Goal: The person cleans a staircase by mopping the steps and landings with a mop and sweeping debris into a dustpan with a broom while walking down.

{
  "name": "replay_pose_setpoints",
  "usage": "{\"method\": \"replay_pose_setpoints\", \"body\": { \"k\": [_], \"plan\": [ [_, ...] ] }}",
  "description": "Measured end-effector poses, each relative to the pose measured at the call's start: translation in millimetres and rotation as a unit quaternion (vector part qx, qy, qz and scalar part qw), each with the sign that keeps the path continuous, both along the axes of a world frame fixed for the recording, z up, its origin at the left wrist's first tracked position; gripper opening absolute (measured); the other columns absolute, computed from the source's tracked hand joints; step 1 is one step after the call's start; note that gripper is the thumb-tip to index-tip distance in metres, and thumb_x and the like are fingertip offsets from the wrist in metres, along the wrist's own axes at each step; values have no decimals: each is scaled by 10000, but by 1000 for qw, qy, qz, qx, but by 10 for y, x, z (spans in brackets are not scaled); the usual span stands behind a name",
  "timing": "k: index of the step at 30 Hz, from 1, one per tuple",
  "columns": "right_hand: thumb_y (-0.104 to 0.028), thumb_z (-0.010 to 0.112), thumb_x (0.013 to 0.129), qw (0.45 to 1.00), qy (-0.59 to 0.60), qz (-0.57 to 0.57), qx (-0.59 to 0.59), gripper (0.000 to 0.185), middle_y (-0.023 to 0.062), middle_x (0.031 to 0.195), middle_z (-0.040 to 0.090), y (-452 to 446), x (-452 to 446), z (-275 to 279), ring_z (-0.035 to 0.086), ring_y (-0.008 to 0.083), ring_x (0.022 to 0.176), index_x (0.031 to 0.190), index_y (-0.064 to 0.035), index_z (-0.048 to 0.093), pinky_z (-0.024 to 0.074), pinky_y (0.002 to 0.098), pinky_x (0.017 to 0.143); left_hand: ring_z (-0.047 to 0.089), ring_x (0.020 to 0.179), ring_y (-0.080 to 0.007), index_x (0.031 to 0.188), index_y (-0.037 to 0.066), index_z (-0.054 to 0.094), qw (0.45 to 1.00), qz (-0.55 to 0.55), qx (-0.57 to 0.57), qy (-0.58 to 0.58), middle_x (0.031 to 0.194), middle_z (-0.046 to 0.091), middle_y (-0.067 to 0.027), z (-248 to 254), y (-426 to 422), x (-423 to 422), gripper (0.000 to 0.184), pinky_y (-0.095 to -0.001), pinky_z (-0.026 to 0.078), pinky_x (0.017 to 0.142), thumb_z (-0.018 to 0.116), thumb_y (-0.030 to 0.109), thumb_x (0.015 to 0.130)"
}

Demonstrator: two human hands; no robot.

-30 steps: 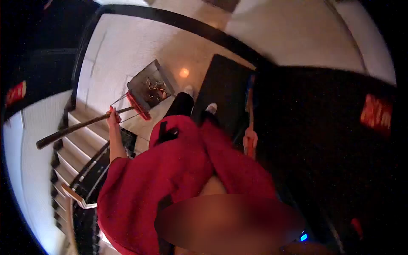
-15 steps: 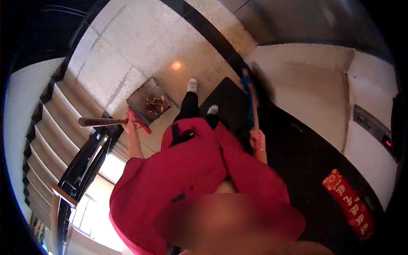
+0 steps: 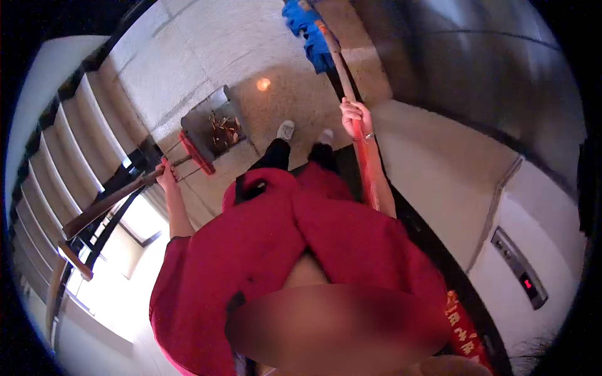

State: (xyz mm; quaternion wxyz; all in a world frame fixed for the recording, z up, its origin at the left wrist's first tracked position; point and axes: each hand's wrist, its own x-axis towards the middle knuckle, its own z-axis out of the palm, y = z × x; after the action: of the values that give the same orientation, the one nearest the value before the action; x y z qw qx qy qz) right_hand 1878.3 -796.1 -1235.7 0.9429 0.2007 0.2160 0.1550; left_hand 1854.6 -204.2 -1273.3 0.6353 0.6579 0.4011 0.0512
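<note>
My left hand (image 3: 167, 173) is wrapped around the brown handle of a long-handled dustpan (image 3: 199, 111). Its grey pan rests on the floor ahead and to the left, with a red bar along its near edge. Bits of brown and pale debris (image 3: 224, 130) lie in the pan. My right hand (image 3: 355, 118), reaching forward, grips the long pale and red stick of a broom (image 3: 338, 66). Its blue head (image 3: 306, 31) lies ahead of my hand, towards the top of the view, apart from the dustpan.
Stairs (image 3: 81, 141) with a wooden handrail (image 3: 55, 285) run along the left. A dark mat (image 3: 347, 164) lies beneath my right arm. On the right are a pale wall (image 3: 439, 169), an elevator button panel (image 3: 520, 269) and dark metal doors (image 3: 451, 62).
My right hand has swung forward, carrying the broom head up and left in the view. My left hand has moved slightly left and the dustpan handle now slopes more steeply.
</note>
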Motion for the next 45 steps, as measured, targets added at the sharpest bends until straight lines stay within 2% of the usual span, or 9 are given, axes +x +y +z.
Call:
{"method": "replay_pose_setpoints", "body": {
  "k": [6,9,12,15,17,27,31,39,45],
  "plan": [
    [-20,431,792,991,-19,-95,88,193,26,672,384,-65,-417,303,399,84,492,966,62,416,400,214,453,369,367,-79,752,114,443,998,-25,-22,-46,520,424,-5,-277,-171,548,117,-210,268,295,554,75,756],
    [-52,417,809,934,154,-109,-305,242,19,624,360,-87,-1155,-283,347,63,452,1021,56,371,346,183,416,352,347,-75,731,110,432,999,-46,-12,-15,512,421,-9,-390,-69,340,130,-210,261,289,556,85,758],
    [-60,424,792,984,163,-31,-63,187,12,589,371,-118,-1795,-550,347,61,438,957,22,394,324,194,397,317,305,-81,722,123,387,999,-9,6,48,470,385,-10,-569,157,-280,181,-211,238,270,562,102,758],
    [-110,424,798,917,169,185,-311,161,1,501,356,-558,-2166,-1298,362,97,437,642,-68,416,330,215,427,331,310,-90,745,134,376,995,26,-37,90,461,374,-10,-274,-183,-522,189,-210,231,266,561,98,760],
    [-128,424,805,933,180,208,-233,251,-13,475,328,-617,-2373,-1340,337,87,411,568,-104,343,303,211,407,337,313,-93,750,135,373,996,26,-30,80,462,374,-12,-259,-280,-529,192,-213,228,263,558,86,759],
    [-86,416,795,896,382,169,-149,194,-25,498,311,411,-3655,-656,313,85,414,606,-91,372,303,222,396,328,283,-104,749,109,355,998,-24,-1,62,455,388,-32,-652,485,-588,253,-242,235,241,568,-19,701],
    [-80,414,792,886,366,159,-237,191,-25,501,314,1245,-3884,-238,317,82,416,607,-89,370,300,216,391,331,294,-101,751,99,385,995,19,-36,94,460,397,-30,-573,1923,-938,246,-237,230,250,588,-12,670],
    [-69,410,788,872,325,103,-350,187,-23,507,318,2286,-3560,459,324,76,421,608,-86,365,295,206,382,346,310,-104,739,104,384,993,34,-70,86,483,416,-18,-649,3805,-889,249,-234,255,270,601,9,661],
    [-60,407,785,884,216,98,-402,183,-23,511,321,2337,-2480,460,330,71,424,609,-83,361,291,198,375,359,335,-94,761,110,377,994,71,-62,56,507,406,-10,-269,3790,-554,233,-234,275,283,587,43,685]
  ]
}}
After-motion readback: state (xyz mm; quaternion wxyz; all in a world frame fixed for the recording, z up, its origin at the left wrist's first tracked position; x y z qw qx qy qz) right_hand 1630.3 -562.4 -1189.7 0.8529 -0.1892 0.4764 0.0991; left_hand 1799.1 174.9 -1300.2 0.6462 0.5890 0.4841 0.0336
